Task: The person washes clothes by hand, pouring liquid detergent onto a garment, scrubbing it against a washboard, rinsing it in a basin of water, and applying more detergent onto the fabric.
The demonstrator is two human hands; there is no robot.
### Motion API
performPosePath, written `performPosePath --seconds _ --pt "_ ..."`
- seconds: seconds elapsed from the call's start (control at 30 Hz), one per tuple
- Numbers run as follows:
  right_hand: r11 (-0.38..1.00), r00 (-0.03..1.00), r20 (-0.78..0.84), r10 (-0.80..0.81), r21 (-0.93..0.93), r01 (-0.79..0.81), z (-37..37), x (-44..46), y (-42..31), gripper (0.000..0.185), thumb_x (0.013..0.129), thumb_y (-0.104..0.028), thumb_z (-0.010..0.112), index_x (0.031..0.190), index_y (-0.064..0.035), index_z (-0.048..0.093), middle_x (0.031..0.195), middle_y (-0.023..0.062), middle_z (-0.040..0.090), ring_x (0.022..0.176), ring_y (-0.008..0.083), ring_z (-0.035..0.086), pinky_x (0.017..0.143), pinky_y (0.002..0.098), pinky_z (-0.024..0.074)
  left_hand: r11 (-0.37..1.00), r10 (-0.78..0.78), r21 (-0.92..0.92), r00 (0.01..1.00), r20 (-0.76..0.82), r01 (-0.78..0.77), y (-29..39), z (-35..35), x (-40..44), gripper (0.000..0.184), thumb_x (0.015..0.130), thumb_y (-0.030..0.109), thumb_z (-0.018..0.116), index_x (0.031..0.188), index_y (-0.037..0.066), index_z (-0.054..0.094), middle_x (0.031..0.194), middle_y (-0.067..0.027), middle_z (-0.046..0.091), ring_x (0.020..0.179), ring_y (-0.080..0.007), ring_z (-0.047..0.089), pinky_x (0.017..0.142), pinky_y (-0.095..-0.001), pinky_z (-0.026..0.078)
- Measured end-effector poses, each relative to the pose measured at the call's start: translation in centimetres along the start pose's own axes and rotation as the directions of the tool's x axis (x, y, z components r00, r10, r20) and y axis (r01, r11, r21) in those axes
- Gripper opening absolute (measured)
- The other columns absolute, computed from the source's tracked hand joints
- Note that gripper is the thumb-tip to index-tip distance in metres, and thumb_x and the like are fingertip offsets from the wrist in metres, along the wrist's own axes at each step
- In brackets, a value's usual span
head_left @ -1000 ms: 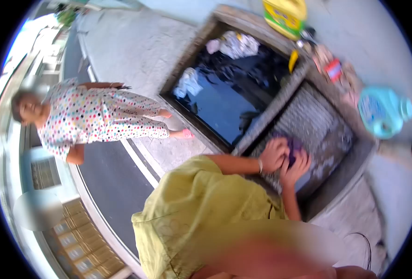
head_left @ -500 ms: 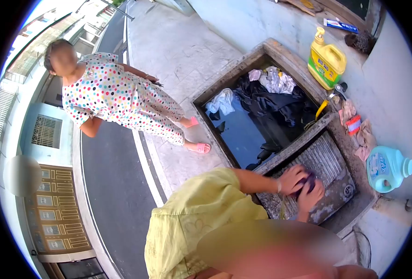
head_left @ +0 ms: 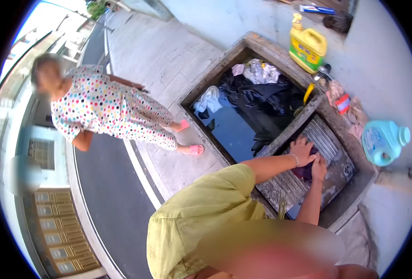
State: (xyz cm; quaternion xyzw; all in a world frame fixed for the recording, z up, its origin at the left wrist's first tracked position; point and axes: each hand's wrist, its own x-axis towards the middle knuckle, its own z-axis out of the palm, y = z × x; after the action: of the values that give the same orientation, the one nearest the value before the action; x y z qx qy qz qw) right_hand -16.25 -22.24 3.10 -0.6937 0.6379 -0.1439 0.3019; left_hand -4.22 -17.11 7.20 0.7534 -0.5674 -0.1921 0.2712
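Note:
A wet, dark purple cloth (head_left: 303, 173) is bunched on the ridged washboard (head_left: 323, 141) in the smaller basin. My left hand (head_left: 302, 151), with a bracelet at the wrist, lies over the cloth's upper part, its fingers spread on the ridges. Close beside it, my right hand (head_left: 319, 167) has its fingers bent round the cloth's right side. The hands partly hide the cloth. In the larger basin (head_left: 227, 128), black, white and pale blue clothes lie in dark water.
A yellow pump bottle (head_left: 307, 48), a red-and-white brush (head_left: 342, 104), pinkish cloths (head_left: 356, 116) and a light blue jug (head_left: 383, 142) stand or lie along the basin's far ledge. A person in dotted clothes (head_left: 106, 104) stands on the pavement at the left.
The hands have pressed the purple cloth down against the washboard; the left fingers have spread out. The camera view has swung, shifting the basins and bottles slightly up and left since half a second ago.

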Motion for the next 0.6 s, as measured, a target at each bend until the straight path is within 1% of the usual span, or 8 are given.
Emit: performPosePath --seconds 0.03,0.1,0.2,0.33,0.43,0.5,0.57,0.6 --pt "0.997 0.998 0.041 0.043 0.068 -0.045 -0.6 -1.6 -0.7 0.033 0.086 -0.035 0.05 0.094 -0.0049 0.061 0.101 0.0175 0.061 0.096 0.0365 0.055 0.082 0.0471 0.0413 0.991 -0.086 0.091 0.986 -0.145 0.1 0.5 -0.6 -1.3 0.034 0.075 0.029 0.057 0.102 0.007 0.058 0.111 -0.0172 0.053 0.108 -0.0358 0.046 0.091 -0.0446 0.035" --pt "0.865 0.789 -0.369 -0.491 -0.094 0.494 0.1 -7.9 1.2 0.018 0.079 -0.019 0.06 0.089 -0.0041 0.062 0.095 0.0149 0.062 0.088 0.0323 0.058 0.076 0.0445 0.0441 0.984 0.088 -0.152 0.994 -0.062 -0.097 -2.4 -0.4 -6.8 0.044 0.072 0.032 0.062 0.109 0.008 0.056 0.117 -0.0185 0.049 0.112 -0.0396 0.043 0.093 -0.0471 0.034" --pt "0.892 0.86 -0.315 -0.4 0.08 0.444 -2.4 -15.0 -3.7 0.024 0.071 -0.015 0.061 0.093 -0.0067 0.057 0.099 0.0099 0.059 0.102 0.0304 0.05 0.099 0.0475 0.0289 0.933 0.238 -0.251 0.965 -0.115 -0.26 -2.7 -4.2 -11.2 0.029 0.067 0.011 0.06 0.095 0.008 0.053 0.112 -0.0228 0.044 0.106 -0.0401 0.041 0.094 -0.0485 0.031" --pt "0.876 0.799 -0.436 -0.414 0.047 0.48 0.2 -13.8 -0.9 0.019 0.069 -0.019 0.063 0.084 -0.0104 0.055 0.09 0.0074 0.058 0.095 0.0297 0.052 0.093 0.0462 0.0358 0.974 0.215 -0.058 0.974 -0.065 -0.219 -3.6 -0.7 -11.9 0.019 0.076 0.019 0.053 0.092 0.009 0.052 0.112 -0.0199 0.044 0.105 -0.0383 0.039 0.088 -0.0468 0.028" --pt "0.981 0.897 -0.4 -0.186 -0.017 0.195 2.4 -2.6 1.3 0.027 0.081 -0.035 0.055 0.086 -0.0096 0.062 0.092 0.0106 0.062 0.09 0.0319 0.057 0.078 0.0466 0.0418 0.988 0.145 0.07 0.983 -0.11 -0.137 -2.9 3.6 -1.2 0.018 0.078 0.018 0.053 0.094 0.01 0.055 0.097 -0.0133 0.056 0.096 -0.0315 0.049 0.086 -0.0472 0.031" --pt "0.974 0.967 -0.117 0.228 0.044 -0.224 -0.1 -0.3 -0.4 0.041 0.083 -0.048 0.048 0.098 -0.0145 0.065 0.112 0.0122 0.059 0.112 0.0338 0.046 0.092 0.0518 0.035 0.989 0.082 0.101 0.969 0.233 -0.108 -1.8 1.9 2.6 0.026 0.083 0.028 0.049 0.101 0.011 0.054 0.107 -0.0144 0.053 0.103 -0.0331 0.046 0.087 -0.0493 0.03" --pt "0.961 0.954 -0.145 0.263 -0.048 -0.272 0.0 -1.9 -1.7 0.044 0.083 -0.052 0.044 0.106 -0.0203 0.064 0.125 0.009 0.052 0.124 0.0374 0.034 0.099 0.0553 0.0273 0.987 0.015 0.157 1.0 -0.003 -0.014 -1.6 2.6 1.2 0.032 0.083 0.032 0.05 0.11 0.013 0.052 0.117 -0.0149 0.048 0.111 -0.0342 0.042 0.092 -0.0536 0.026" --pt "0.98 0.981 0.005 0.196 -0.049 -0.195 -0.4 -2.9 -1.3 0.046 0.084 -0.055 0.039 0.111 -0.0268 0.063 0.131 0.0056 0.048 0.128 0.0394 0.027 0.103 0.0542 0.0216 0.991 -0.017 0.134 0.996 0.09 0.005 -1.0 1.4 0.5 0.035 0.082 0.032 0.051 0.112 0.013 0.052 0.119 -0.0158 0.045 0.114 -0.0351 0.039 0.091 -0.0563 0.026"
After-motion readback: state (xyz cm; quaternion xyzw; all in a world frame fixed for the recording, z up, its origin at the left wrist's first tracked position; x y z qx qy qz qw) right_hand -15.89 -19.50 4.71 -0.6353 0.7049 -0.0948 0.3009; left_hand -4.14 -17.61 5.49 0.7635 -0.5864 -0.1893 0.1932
